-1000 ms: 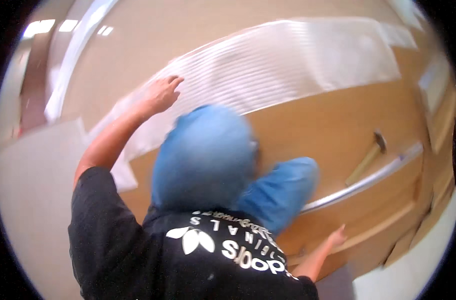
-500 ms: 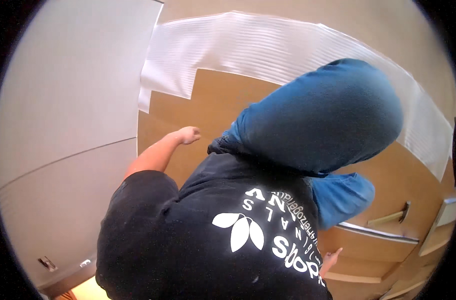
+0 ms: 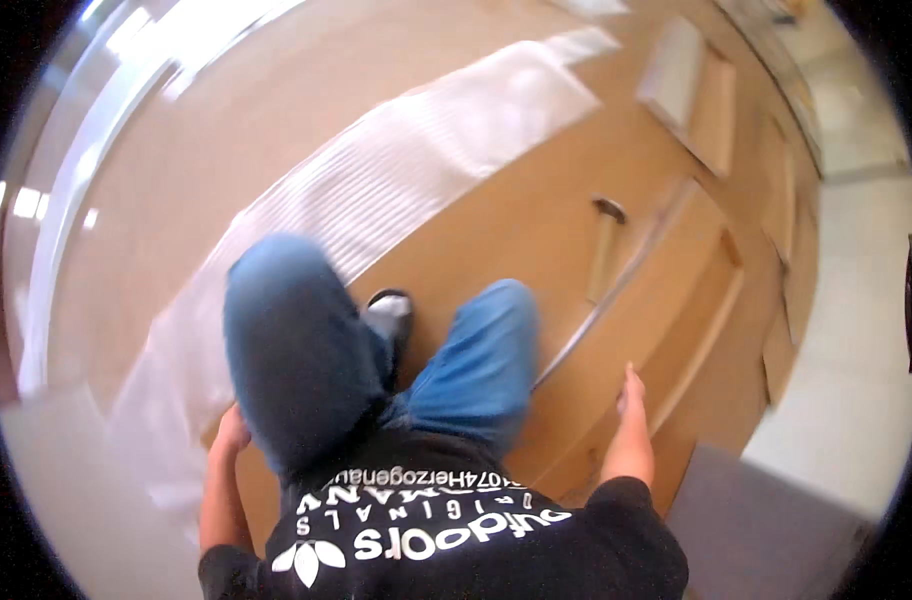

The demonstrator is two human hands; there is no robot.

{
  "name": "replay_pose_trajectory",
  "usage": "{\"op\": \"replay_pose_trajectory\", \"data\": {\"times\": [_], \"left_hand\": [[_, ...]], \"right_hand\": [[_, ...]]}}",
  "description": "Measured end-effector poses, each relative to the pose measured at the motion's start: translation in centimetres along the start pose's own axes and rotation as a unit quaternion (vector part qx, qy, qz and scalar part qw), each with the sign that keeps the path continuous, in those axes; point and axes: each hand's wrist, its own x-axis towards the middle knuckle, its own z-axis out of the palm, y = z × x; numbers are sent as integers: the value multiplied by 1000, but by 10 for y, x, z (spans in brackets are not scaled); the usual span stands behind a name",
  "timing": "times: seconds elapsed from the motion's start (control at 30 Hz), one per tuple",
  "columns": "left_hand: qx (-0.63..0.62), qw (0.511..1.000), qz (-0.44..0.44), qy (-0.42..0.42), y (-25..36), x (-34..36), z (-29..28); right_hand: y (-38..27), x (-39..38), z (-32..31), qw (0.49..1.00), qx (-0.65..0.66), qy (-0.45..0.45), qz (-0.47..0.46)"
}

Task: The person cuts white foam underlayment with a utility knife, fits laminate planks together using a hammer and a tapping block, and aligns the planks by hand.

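Beside my left knee is my left hand (image 3: 233, 428), low near the brown board floor (image 3: 526, 215). My leg covers its fingers, so their pose is hidden. On the other side, my right hand (image 3: 631, 391) reaches forward with fingers stretched out and nothing visible in them. It is over or next to a long brown board (image 3: 616, 345) with a pale strip along its edge. Ahead of that hand lies a hammer (image 3: 602, 260) with a wooden handle and a dark head. Its handle points back toward me.
A white ribbed sheet (image 3: 396, 170) runs across the floor to the left and ahead. More boards (image 3: 714, 110) lie at the far right. A grey panel (image 3: 756, 530) is near my right elbow, and a pale floor area (image 3: 856, 290) is beyond. My shod foot (image 3: 388, 318) shows between my knees.
The view has swung to the right, away from the large pale panels on the left. The hammer and boards now appear more centrally. My right arm has come fully into view; my left hand is now beside my knee.
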Motion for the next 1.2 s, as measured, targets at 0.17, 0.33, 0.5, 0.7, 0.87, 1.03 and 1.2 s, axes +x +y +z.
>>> {"op": "replay_pose_trajectory", "data": {"times": [0.17,0.33,0.5,0.7,0.87,1.03,1.2], "left_hand": [[-2,994,107,35,121,109,-121],[-26,943,297,147,310,137,-214],[-10,870,471,145,458,126,-258],[148,637,714,251,608,80,-242],[275,524,753,288,671,77,-265],[327,586,715,194,632,139,-284],[297,828,475,18,516,197,-272]], "right_hand": [[-18,-59,31,972,-101,206,-38],[-80,-108,5,879,-306,352,-97],[-154,-222,19,898,-241,292,-223],[-220,-313,75,864,-271,269,-329],[-293,-363,157,802,-315,201,-466],[-324,-307,203,722,-343,89,-595],[-374,-246,309,603,-472,-96,-636]]}}
